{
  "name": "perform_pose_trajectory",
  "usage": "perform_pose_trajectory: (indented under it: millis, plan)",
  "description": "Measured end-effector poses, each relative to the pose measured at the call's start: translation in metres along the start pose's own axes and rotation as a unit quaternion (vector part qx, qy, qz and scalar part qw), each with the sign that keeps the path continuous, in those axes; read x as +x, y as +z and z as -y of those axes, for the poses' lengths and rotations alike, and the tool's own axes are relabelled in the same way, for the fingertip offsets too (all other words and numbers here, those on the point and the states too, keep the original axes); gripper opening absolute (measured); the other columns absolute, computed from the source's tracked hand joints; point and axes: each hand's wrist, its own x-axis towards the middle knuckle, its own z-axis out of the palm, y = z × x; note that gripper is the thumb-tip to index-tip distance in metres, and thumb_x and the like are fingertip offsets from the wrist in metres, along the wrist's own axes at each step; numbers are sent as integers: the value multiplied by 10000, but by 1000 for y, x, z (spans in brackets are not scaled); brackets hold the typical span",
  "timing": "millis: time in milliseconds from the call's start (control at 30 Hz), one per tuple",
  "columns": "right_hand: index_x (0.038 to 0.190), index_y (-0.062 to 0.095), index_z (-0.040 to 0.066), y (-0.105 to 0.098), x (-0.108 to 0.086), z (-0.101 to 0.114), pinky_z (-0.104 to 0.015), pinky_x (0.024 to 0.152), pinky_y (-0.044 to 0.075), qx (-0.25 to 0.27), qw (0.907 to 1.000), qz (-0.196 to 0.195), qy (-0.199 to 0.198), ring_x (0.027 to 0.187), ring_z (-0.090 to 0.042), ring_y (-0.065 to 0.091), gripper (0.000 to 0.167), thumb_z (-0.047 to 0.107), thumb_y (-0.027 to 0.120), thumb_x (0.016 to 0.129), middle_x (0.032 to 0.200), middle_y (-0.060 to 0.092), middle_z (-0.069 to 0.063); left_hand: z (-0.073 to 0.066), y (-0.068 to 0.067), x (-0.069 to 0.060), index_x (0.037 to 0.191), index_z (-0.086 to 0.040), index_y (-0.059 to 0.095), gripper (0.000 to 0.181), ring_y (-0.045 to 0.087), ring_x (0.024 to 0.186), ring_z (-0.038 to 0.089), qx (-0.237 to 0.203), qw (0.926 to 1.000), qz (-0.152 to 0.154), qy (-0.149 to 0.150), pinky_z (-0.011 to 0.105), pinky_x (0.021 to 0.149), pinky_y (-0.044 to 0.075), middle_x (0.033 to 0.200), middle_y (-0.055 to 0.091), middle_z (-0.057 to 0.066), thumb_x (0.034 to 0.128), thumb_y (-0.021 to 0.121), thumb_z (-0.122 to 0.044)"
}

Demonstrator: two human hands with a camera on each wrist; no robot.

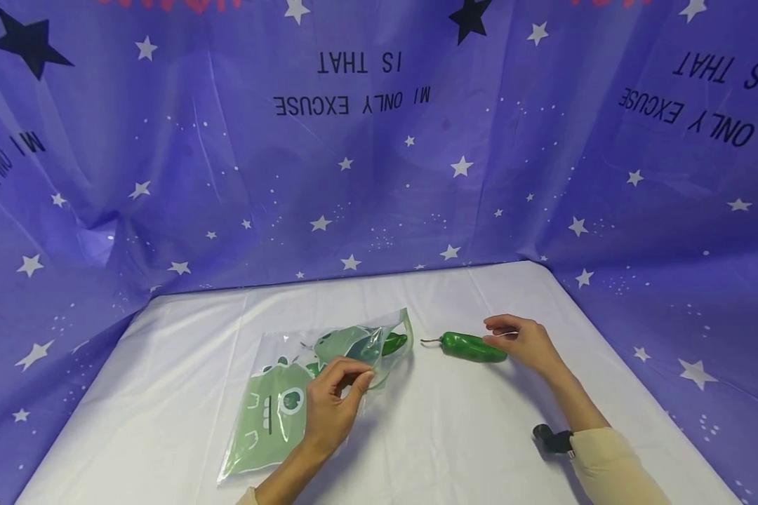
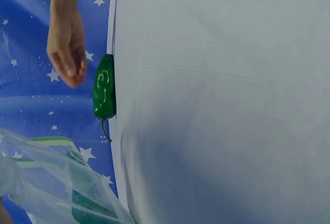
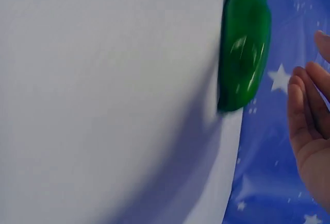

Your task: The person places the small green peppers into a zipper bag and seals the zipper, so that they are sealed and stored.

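Note:
A clear plastic bag (image 1: 271, 421) printed with a green cartoon monster lies on the table, its mouth facing right. My left hand (image 1: 336, 407) pinches the near edge of that mouth between thumb and fingertips. Inside the bag, partly hidden by the print, is a green pepper (image 1: 394, 343). A second green pepper (image 1: 474, 347) lies on the cloth just right of the bag, its stem pointing left. Over its right end hovers my right hand (image 1: 526, 342), fingers loosely bent and apart from it; in the right wrist view a gap shows between pepper (image 3: 245, 44) and fingers (image 3: 299, 110).
A white cloth (image 1: 455, 435) covers the table. Purple star-printed fabric (image 1: 379, 175) rises behind it and along both sides. A black device (image 1: 551, 439) is strapped at my right wrist, by the beige sleeve (image 1: 613, 463).

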Motion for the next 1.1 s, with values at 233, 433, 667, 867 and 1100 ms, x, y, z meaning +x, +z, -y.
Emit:
perform_pose_trajectory:
  millis: [233,433,667,867,1100]
  plan:
    - [1115,674,38,-9,-10,-22,-343,785,540,-323,9986,406,132,914,-261,668,442,282,798,768,1046,685,-135,0,-1,0,864,74,636,194,587,663,197,-53,10000,-7,36,229,610,532,801,605,178,746,652,227]
    - [1096,684,81,-3,-11,-29,-380,784,533,-477,9957,798,-12,897,-239,658,382,237,796,765,1000,696,-75,1,-3,-1,870,76,636,192,593,673,199,-25,10000,-30,-2,231,626,537,807,609,178,748,652,224]
    - [1080,684,115,-1,-15,-31,-414,798,522,-669,9943,831,-38,883,-205,649,310,155,771,785,940,694,-10,1,-2,-2,873,76,636,160,592,664,196,-43,10000,-11,53,230,619,537,803,607,175,767,658,195]
    - [1105,673,102,-1,-17,-35,-421,799,533,-542,9956,765,-49,899,-243,661,321,157,761,801,979,696,-58,2,-1,-4,879,65,640,176,594,664,194,-12,10000,9,83,231,607,535,805,608,168,763,660,196]
    - [1110,658,71,-3,-16,-32,-319,768,529,-142,9985,473,232,921,-254,661,339,206,757,816,997,691,-91,4,-2,-4,881,56,643,173,598,664,186,44,9999,-18,138,228,611,535,805,613,164,768,664,186]
